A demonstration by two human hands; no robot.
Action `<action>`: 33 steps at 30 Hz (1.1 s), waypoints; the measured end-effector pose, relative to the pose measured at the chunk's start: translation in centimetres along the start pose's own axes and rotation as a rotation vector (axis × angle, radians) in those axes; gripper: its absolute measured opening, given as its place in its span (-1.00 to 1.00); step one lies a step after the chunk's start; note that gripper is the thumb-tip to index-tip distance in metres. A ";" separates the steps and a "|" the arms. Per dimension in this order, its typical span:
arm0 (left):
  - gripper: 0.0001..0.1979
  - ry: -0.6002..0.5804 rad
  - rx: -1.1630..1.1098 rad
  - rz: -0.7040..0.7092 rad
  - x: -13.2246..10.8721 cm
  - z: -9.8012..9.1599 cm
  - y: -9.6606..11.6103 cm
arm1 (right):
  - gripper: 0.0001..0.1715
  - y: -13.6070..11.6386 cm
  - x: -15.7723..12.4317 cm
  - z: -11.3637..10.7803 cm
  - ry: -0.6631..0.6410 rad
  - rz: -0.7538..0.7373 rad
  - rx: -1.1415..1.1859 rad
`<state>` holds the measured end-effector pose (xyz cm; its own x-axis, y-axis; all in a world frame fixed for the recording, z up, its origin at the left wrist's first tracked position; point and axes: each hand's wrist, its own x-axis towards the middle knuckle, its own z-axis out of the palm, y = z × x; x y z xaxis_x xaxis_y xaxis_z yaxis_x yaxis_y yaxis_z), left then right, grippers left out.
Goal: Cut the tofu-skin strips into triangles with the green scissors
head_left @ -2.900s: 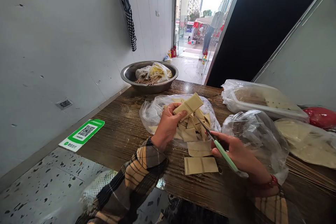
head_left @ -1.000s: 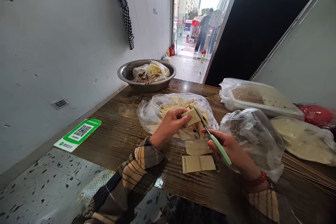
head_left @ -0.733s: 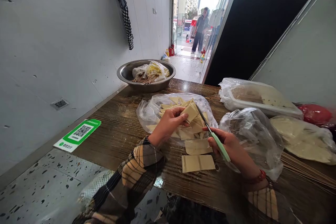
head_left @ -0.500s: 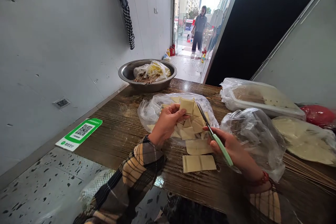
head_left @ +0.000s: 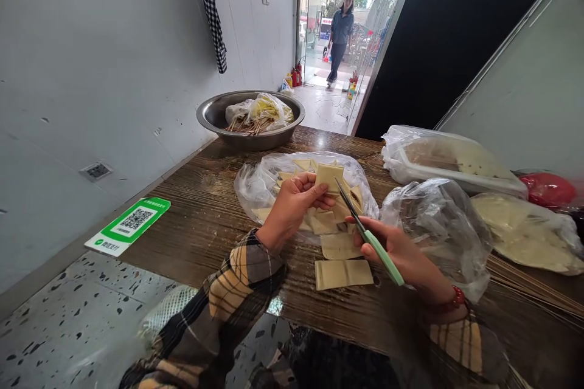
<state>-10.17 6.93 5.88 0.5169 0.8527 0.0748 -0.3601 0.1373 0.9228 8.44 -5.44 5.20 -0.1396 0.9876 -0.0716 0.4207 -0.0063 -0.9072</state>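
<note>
You've got a green-and-white QR card (head_left: 132,222) at the table (head_left: 201,209)'s left edge, steel basin (head_left: 250,143) with plastic bags (head_left: 272,110) and thin sticks (head_left: 241,127) at the far end. On your left wall (head_left: 114,48): outlet plate (head_left: 96,171), hanging checked cloth (head_left: 213,27). Beyond the basin, red extinguishers (head_left: 294,78) sit near the glass door (head_left: 312,27), with a person (head_left: 340,30) at the entrance.

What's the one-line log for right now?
left hand: holds tan sheet piece | right hand: holds green-handled scissors | table: more tan pieces, clear plastic bag
</note>
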 end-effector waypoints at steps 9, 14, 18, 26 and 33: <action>-0.60 0.011 0.039 0.017 0.0 0.6 -0.3 | -0.19 -0.9 -0.2 0.1 -0.020 0.012 0.048; -0.61 0.004 0.048 0.013 -0.1 0.8 -0.3 | -0.24 -0.7 -0.2 0.0 -0.034 -0.019 0.066; -0.62 -0.005 0.044 0.013 -0.1 0.8 -0.3 | -0.27 -0.5 -0.3 -0.1 -0.042 -0.048 0.092; -0.67 -0.030 0.036 0.010 -0.1 0.4 -0.4 | -0.31 -0.4 -0.4 0.1 -0.003 -0.040 0.030; -0.66 -0.023 0.068 0.009 0.0 0.1 -0.3 | -0.35 0.4 -0.3 0.1 0.041 -0.008 -0.019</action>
<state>-9.98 6.79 5.63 0.5318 0.8420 0.0907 -0.3117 0.0950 0.9454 8.53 -5.74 4.83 -0.1062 0.9933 -0.0467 0.4362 0.0043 -0.8998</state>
